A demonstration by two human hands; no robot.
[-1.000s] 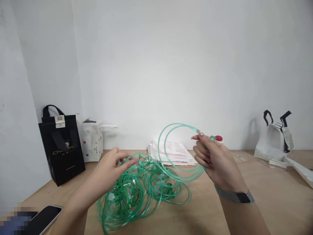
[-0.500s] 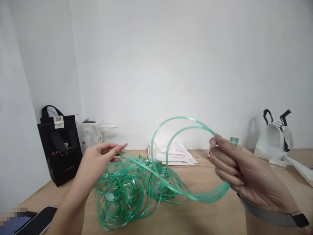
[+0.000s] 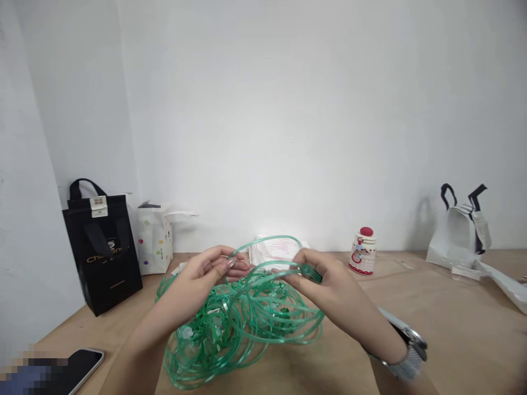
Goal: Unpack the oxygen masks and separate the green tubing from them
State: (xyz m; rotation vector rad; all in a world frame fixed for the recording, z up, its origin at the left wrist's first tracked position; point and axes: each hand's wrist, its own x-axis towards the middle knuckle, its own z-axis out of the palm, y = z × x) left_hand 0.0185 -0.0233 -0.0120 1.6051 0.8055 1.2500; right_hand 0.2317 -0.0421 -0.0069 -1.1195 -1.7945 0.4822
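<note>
Pinching green tubing (image 3: 236, 329) between right fingers (image 3: 304, 259)

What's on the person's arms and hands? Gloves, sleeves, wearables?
No gloves: the left hand and right hand are bare, and no sleeves show on either forearm. The right wrist wears a watch with a silver metal mesh strap, blurred in this view. The left hand's nails are long and tapered.
</note>
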